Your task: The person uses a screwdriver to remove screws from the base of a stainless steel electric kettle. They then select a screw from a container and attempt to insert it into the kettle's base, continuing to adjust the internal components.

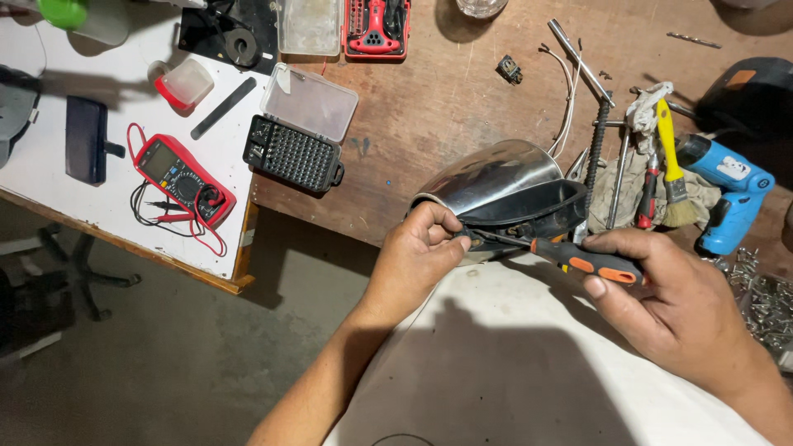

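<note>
A shiny steel kettle body lies on its side at the bench's near edge, its black plastic base facing me. My left hand pinches the base's rim at the lower left. In my right hand is a screwdriver with a black and orange handle. Its thin shaft runs left to the rim, right by my left fingertips.
A red multimeter with leads lies on the white board at left. An open bit case, a red tool kit, a blue cordless drill, a yellow-handled brush, white wires and loose screws sit around the wooden bench.
</note>
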